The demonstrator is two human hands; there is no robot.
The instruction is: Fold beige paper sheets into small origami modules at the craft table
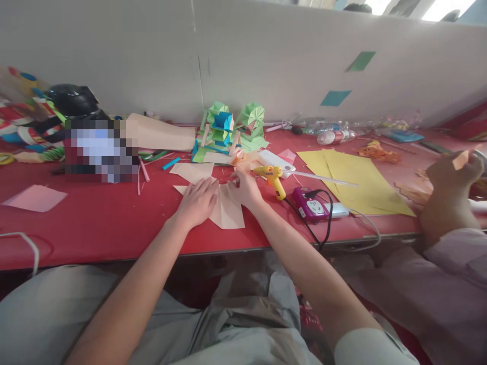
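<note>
A peach paper sheet [228,213], partly folded, lies on the red table [95,218] near its front edge. My left hand [198,202] presses flat on the sheet's left part with fingers spread. My right hand [245,188] pinches the paper's upper edge between thumb and fingers. More peach paper pieces [192,171] lie just behind the sheet. A yellow glue gun [274,180] rests right of my right hand.
Green and blue paper models [228,126] stand at the back by the white partition. Yellow sheets [357,177], a purple power strip [310,204] with a black cord, and a pink sheet [36,197] lie around. Another person's hand [451,187] holds a paper scrap at right.
</note>
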